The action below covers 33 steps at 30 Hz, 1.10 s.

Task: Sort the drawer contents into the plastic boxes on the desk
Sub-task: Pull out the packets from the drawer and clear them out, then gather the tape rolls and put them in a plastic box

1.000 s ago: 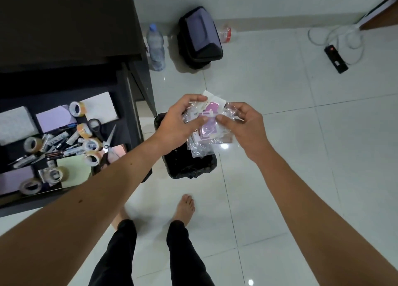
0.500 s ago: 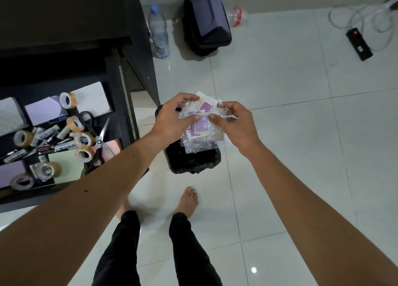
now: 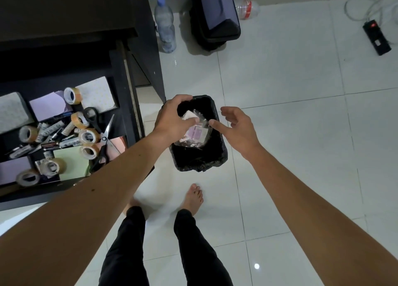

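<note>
My left hand (image 3: pixel 174 120) pinches a bundle of clear plastic packets (image 3: pixel 197 134) with purple and white contents, over a black-lined waste bin (image 3: pixel 217 156) on the floor. My right hand (image 3: pixel 237 126) hovers just right of the bundle, fingers spread and relaxed, holding nothing. At the left, the open dark drawer (image 3: pixel 60 186) holds several tape rolls (image 3: pixel 89 136), black-handled scissors (image 3: pixel 101 139), pens, and paper pads (image 3: pixel 50 106). No plastic boxes are in view.
A dark desk (image 3: pixel 71 8) stands over the drawer. On the tiled floor stand a water bottle (image 3: pixel 164 25), a black bag (image 3: pixel 217 16), an empty bottle (image 3: pixel 246 8) and a power strip (image 3: pixel 377 38) with white cable. My bare feet are below the bin.
Both hands dropped toward the bin with the bundle. My right hand let go of the packets and opened; my left hand alone holds them now. The camera tilted down.
</note>
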Each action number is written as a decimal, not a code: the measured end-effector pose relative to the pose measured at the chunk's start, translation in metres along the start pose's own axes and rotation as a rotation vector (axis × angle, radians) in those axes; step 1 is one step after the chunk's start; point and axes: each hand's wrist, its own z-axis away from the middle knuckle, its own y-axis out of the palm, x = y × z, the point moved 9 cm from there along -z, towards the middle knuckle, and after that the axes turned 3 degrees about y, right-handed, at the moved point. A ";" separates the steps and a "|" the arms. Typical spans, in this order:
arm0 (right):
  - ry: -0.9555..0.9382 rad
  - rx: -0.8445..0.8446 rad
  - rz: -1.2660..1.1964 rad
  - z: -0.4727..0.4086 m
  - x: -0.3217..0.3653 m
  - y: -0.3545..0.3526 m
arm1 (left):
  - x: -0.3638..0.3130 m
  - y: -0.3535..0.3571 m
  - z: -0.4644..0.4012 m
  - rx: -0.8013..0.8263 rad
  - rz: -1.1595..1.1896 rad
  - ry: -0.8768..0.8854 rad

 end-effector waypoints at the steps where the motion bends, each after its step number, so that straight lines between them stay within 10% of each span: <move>1: 0.002 0.002 -0.001 0.001 0.000 0.000 | 0.000 -0.001 0.000 -0.004 0.015 -0.006; 20: -0.170 0.062 -0.023 0.060 0.102 -0.003 | -0.058 -0.075 0.057 0.076 0.207 0.194; 33: -0.378 0.299 0.068 0.096 0.223 0.165 | 0.042 -0.276 0.104 -0.212 0.195 0.136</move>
